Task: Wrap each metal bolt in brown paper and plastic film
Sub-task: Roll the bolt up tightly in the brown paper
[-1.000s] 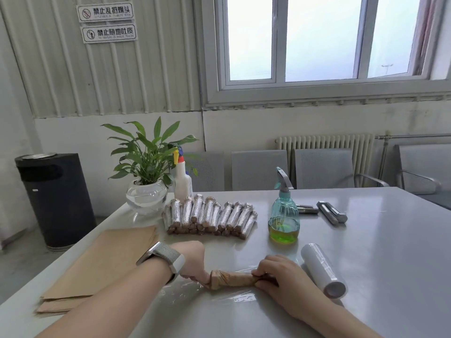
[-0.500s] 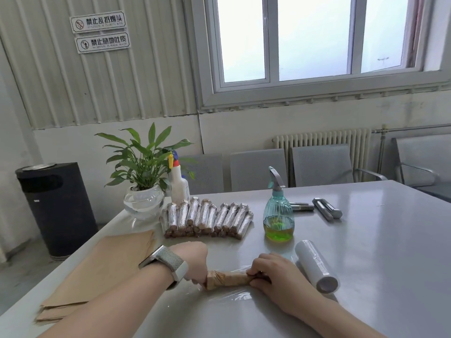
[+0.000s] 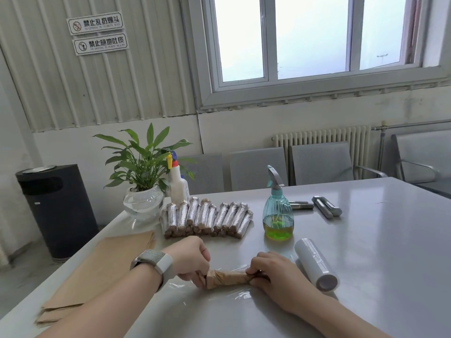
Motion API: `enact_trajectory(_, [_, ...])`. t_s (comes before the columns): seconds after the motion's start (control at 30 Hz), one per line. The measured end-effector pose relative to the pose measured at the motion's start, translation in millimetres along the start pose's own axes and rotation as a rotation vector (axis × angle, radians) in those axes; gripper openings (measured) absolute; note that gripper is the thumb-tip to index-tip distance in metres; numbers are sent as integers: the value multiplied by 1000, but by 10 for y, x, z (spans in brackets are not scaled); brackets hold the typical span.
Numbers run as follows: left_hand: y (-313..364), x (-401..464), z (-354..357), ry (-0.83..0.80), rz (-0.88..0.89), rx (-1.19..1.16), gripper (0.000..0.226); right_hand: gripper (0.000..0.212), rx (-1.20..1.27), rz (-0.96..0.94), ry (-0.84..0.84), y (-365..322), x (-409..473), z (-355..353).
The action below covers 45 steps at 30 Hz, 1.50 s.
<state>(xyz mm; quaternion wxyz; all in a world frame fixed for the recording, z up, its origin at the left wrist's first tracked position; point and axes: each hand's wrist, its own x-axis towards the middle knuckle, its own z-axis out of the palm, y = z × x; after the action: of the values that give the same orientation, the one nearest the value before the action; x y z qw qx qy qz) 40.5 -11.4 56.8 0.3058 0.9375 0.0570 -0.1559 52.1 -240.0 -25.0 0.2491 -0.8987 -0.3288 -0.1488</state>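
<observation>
- I see my left hand [image 3: 191, 261] pinching the left end of the paper-wrapped bolt [image 3: 228, 278]; my right hand [image 3: 275, 273] grips its right end.
- The bolt lies crosswise on a film sheet [image 3: 229, 295] on the table [image 3: 378, 252] near me.
- Film roll [image 3: 314, 264] just right of my right hand.
- Wrapped bolts [image 3: 207, 217] stacked beyond; paper stack [image 3: 102, 272] at left.

Two white wall signs read "禁止乱扔烟头" on the upper sign [image 3: 95, 23] and "禁止随地吐痰" on the lower sign [image 3: 100, 44].
</observation>
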Motion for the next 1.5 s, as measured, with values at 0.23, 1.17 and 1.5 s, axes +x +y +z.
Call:
enact_trajectory(0.23, [-150, -167, 32, 55, -35, -431, 28, 12, 20, -4, 5, -3, 1, -13])
enact_trajectory(1.17, [-466, -249, 708, 624, 238, -505, 28, 10, 24, 16, -1, -35, 20, -21])
enact_trajectory(1.5, [-498, -259, 743, 763, 439, -143, 21, 9, 32, 29, -3, -48, 19, -18])
